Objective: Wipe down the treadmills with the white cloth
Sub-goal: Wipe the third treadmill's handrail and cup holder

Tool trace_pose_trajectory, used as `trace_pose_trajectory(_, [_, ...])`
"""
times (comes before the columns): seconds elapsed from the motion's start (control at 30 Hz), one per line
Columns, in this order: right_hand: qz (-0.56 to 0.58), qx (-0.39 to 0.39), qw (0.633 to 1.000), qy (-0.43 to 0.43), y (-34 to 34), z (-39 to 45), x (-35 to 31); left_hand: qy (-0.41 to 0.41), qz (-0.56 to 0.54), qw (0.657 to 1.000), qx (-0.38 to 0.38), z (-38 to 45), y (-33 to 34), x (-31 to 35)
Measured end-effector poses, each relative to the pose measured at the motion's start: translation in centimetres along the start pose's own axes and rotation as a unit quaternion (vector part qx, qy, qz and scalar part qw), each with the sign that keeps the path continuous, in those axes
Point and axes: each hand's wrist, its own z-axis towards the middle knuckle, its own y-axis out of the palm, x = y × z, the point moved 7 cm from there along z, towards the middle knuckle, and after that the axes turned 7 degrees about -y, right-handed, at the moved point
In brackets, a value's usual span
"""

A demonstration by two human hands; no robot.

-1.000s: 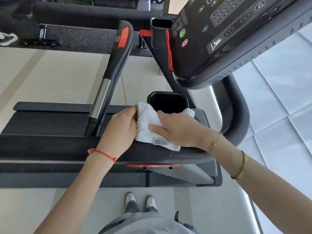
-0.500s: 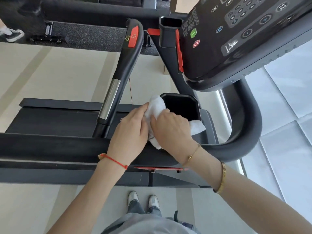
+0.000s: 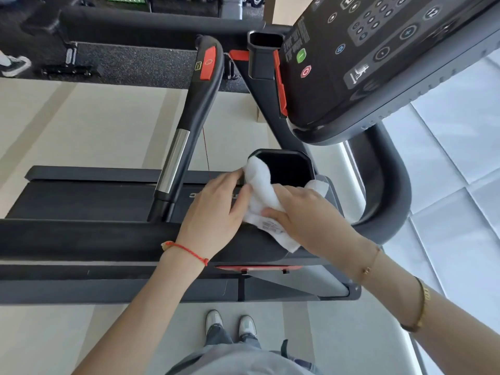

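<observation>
Both hands pinch the cloth [image 3: 263,201]: left hand [image 3: 216,209] at its edge, right hand [image 3: 305,215] pressing it flat. Soft, light, bunches easily.

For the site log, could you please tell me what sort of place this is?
Most likely a gym: a black treadmill console with round buttons, a black handrail with a red pad, and speckled black rubber flooring.

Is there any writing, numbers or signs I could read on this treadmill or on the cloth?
"12": round button on the console panel.
Console fine print: too small to read.
Treadmill deck logo: partly covered by the left hand, unreadable.
White cloth tag: blurred.
</observation>
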Motion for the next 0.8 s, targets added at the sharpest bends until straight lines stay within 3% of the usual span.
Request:
trace_pose_trajectory(0.2, [-0.005,0.109,0.992,0.062,-1.2,-4.0,0.8,-0.006,-0.003,1.000,-0.007,0.9,0.7,1.0])
trace_pose_trajectory(0.4, [-0.004,0.156,0.974,0.163,-0.8,-6.4,1.1,-0.001,0.021,1.000,-0.021,2.1,1.3,0.9])
trace_pose_trajectory(0.7, [0.196,0.043,0.959,0.201,-0.6,0.4,5.7,0.001,0.020,1.000,-0.024,1.8,1.7,0.5])
trace_pose_trajectory(0.8, [0.271,0.030,0.939,0.210,-0.5,1.2,6.9,0.003,0.020,1.000,-0.017,1.8,1.7,0.4])
